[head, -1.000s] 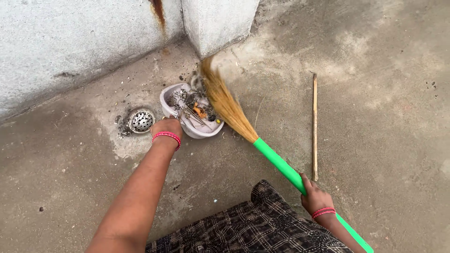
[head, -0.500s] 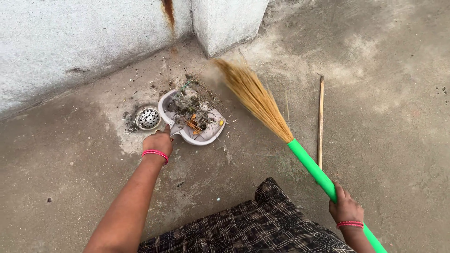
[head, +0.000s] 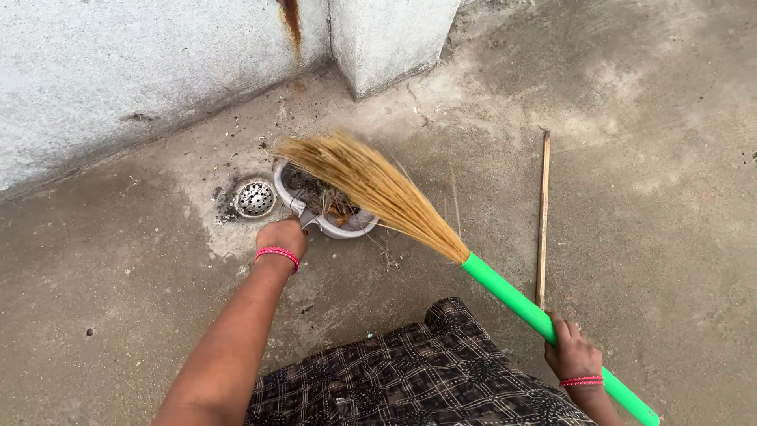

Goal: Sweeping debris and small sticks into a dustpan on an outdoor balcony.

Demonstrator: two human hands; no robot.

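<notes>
Broom bristles have swung back over the dustpan since a moment ago, so sweeping's ongoing. Left hand grips the dustpan handle; right hand, at 5 o'clock, clutches the green stick.

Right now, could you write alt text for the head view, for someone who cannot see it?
Seen from above, a person's left hand holds a grey dustpan of debris beside a round floor drain, while the right hand grips a green-handled broom with its bristles over the pan. A thin stick lies on the concrete floor.

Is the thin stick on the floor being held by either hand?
No: the stick lies loose on the concrete, while the right hand grips the green broom handle.
</notes>
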